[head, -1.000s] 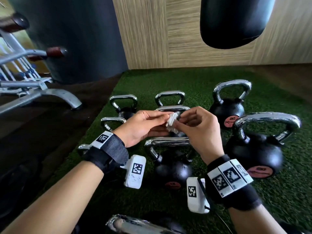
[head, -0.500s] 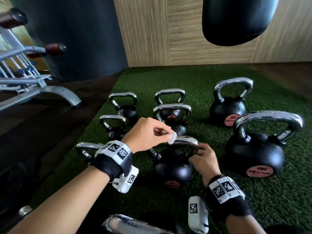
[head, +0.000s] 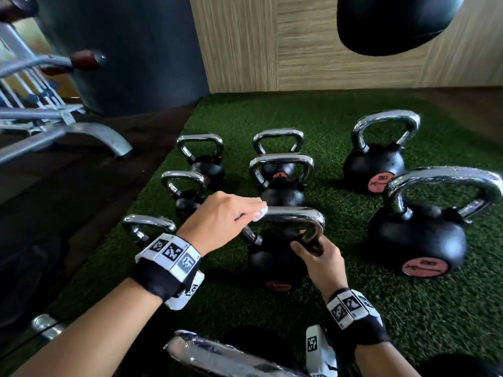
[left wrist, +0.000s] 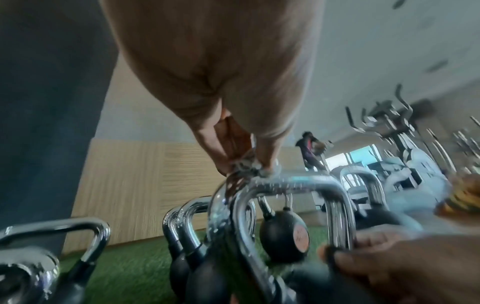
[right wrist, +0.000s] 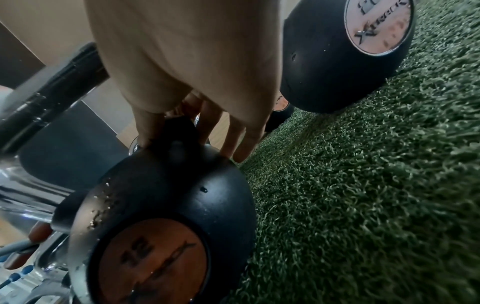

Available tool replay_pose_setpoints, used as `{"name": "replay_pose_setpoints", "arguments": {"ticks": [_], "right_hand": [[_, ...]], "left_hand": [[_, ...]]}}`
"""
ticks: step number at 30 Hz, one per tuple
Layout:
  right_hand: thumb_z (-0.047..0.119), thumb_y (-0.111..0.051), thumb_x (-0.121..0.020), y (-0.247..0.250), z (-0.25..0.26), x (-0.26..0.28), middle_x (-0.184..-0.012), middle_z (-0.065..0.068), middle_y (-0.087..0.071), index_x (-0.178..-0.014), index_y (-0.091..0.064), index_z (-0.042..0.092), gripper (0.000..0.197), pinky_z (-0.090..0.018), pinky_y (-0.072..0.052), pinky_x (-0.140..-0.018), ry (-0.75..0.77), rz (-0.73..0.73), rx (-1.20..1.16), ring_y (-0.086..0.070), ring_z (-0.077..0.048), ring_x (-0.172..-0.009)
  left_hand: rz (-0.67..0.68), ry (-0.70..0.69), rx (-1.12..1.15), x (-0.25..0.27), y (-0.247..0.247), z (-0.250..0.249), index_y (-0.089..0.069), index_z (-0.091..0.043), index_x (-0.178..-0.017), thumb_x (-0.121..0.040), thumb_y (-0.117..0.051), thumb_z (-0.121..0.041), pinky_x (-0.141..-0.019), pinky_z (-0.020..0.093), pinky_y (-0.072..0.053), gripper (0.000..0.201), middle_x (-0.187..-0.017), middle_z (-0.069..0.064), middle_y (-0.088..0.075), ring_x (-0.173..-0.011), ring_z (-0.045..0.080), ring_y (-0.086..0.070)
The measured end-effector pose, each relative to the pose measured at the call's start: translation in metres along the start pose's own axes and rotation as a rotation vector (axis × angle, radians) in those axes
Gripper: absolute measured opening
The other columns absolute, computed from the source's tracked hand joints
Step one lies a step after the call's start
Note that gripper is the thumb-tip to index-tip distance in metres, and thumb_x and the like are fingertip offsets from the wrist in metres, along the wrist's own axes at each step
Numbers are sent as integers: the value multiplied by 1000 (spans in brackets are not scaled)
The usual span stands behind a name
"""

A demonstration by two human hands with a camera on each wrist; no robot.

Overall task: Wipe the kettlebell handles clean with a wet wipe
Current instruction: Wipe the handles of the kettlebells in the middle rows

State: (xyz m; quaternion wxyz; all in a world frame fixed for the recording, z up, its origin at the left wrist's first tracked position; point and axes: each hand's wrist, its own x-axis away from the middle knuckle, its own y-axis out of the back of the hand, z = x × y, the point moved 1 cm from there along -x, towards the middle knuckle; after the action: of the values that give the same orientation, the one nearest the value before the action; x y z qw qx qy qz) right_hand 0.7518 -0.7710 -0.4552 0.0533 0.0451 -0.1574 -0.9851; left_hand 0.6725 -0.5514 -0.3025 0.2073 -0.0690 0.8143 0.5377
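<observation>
Head view: left hand (head: pixel 223 216) pinches wet wipe (head: pixel 260 213), pressing it on left end of chrome handle (head: pixel 294 214) of near centre kettlebell (head: pixel 275 259). Right hand (head: pixel 321 257) steadies same kettlebell, fingers (right wrist: pixel 148 127) curled round handle's right leg near base. Kettlebell sits on green turf (head: pixel 408 322), ringed by at least 7 more. Progress looks early: wiping begun on 1 handle; droplets on some others, cleaned or not, cannot tell.

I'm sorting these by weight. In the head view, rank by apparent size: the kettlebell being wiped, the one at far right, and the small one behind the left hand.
1. Far-right kettlebell, though nearness may exaggerate it.
2. Wiped kettlebell.
3. Small kettlebell.
</observation>
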Motion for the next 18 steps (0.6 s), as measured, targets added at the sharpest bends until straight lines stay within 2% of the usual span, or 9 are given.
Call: {"name": "replay_pose_setpoints", "arguments": {"ticks": [2, 5, 8, 11, 13, 16, 18], "right_hand": [[47, -81, -78, -1, -2, 0, -86, 12, -74, -96, -73, 29, 27, -28, -55, -76, 7, -3, 4, -69, -5, -85], [48, -82, -77, -1, -5, -2, -84, 13, -74, -94, -73, 31, 26, -24, -52, -72, 0, -7, -4, -69, -2, -83], [52, -81, -75, -2, -6, -2, -82, 17, -74, -92, -73, 36, 25, -21, -52, -70, -9, -4, -11, -68, 2, -81], [53, -81, -74, -1, -6, -1, -81, 18, -74, -86, -71, 40, 20, -19, -48, -66, -7, -14, -16, -68, 3, -80], [53, -81, -75, -2, -7, -1, -82, 17, -74, -86, -71, 40, 20, -22, -49, -67, 2, -19, -11, -68, 1, -82], [55, -80, -74, -2, -8, -1, -86, 15, -75, -92, -72, 36, 27, -31, -55, -77, 7, -14, -13, -69, -5, -87], [55, -80, -75, -2, -8, -1, -89, 14, -75, -96, -73, 32, 32, -37, -57, -84, 9, -14, -15, -70, -8, -90]], "left_hand": [[8, -30, -16, 6, -2, 3, -69, -29, -128, -99, -65, -31, -105, 8, -43, 29, -129, -16, -66, -119, -10, -59], [-45, 138, 102, 15, 0, 21, -71, -33, -125, -98, -66, -30, -95, 12, -52, 28, -124, -23, -67, -107, -10, -66], [-65, 308, 247, 28, -3, 42, -74, -32, -121, -97, -69, -23, -91, 3, -47, 26, -119, -28, -67, -106, -20, -59], [-90, 331, 302, 37, -11, 51, -73, -36, -120, -95, -71, -23, -88, -1, -43, 27, -112, -40, -62, -108, -19, -60], [-100, 352, 377, 39, -18, 56, -73, -33, -121, -96, -70, -20, -92, 3, -46, 29, -114, -34, -67, -110, -13, -63], [-81, 498, 758, 43, -33, 62, -71, -23, -123, -98, -63, -1, -94, 23, -57, 34, -117, -7, -75, -110, 6, -70], [-65, 558, 894, 45, -42, 63, -69, -20, -121, -98, -59, 3, -93, 30, -60, 34, -112, -2, -77, -105, 11, -73]]}}
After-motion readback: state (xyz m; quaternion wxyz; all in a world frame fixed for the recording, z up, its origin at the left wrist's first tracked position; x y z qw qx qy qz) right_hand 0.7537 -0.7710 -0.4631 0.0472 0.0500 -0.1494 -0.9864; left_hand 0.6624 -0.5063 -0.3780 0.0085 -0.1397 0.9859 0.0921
